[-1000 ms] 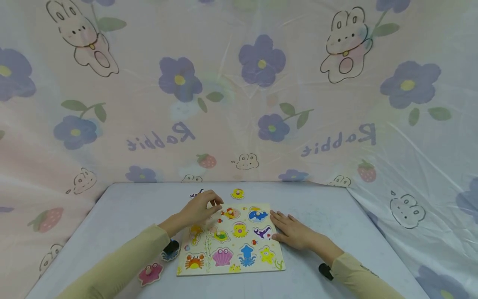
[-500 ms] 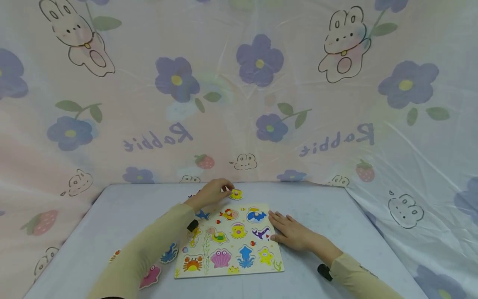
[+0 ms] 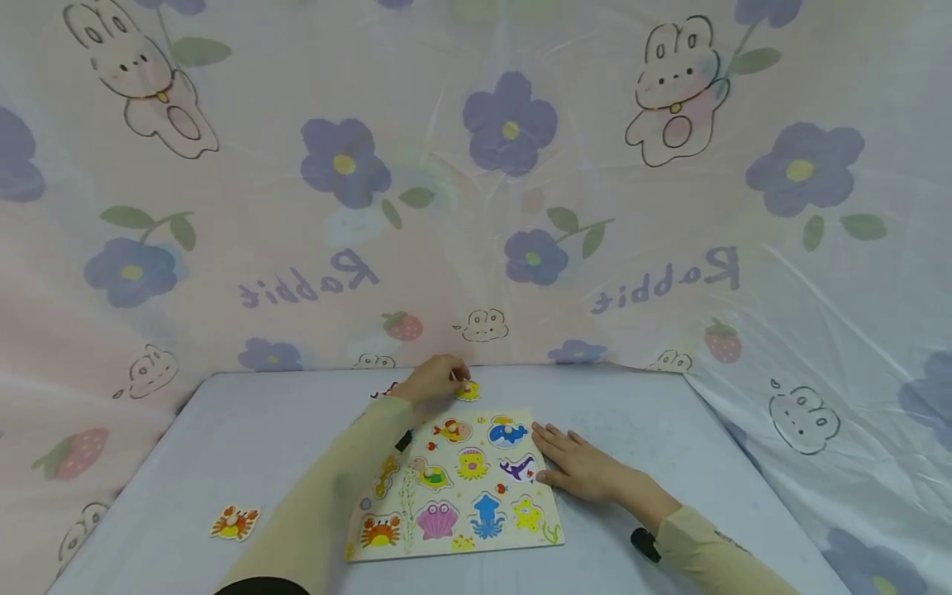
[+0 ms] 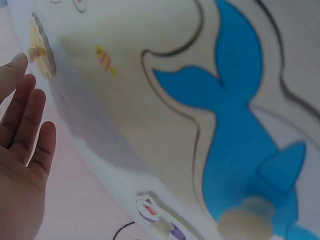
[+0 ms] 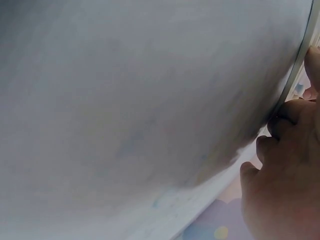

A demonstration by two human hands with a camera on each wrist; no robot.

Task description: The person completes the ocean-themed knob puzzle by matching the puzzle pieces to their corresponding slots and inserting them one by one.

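Note:
My left hand [image 3: 435, 382] is at the table's back, beyond the puzzle board [image 3: 416, 547]. Its fingertips pinch the knob of a yellow octopus puzzle piece [image 3: 469, 392]. In the left wrist view, a fingertip meets the tan knob of that octopus piece [image 4: 44, 47]; the other fingers hang loosely. My right hand [image 3: 583, 464] rests spread beside the board's right edge, fingertips touching it. The right wrist view shows the right hand [image 5: 292, 150] against that edge. A knobbed blue whale piece [image 3: 508, 431] and red-yellow fish piece [image 3: 453, 430] sit in the board.
A loose crab piece [image 3: 235, 522] lies on the white table [image 3: 640, 413] at left. Behind the left wrist, a purple-and-white piece [image 3: 383, 390] lies partly hidden. A patterned curtain [image 3: 424, 281] hangs behind the table.
My left hand has moved away and rightward from the board's upper left to the octopus piece. The left sleeve now covers the pink and blue loose pieces. The right hand stays put.

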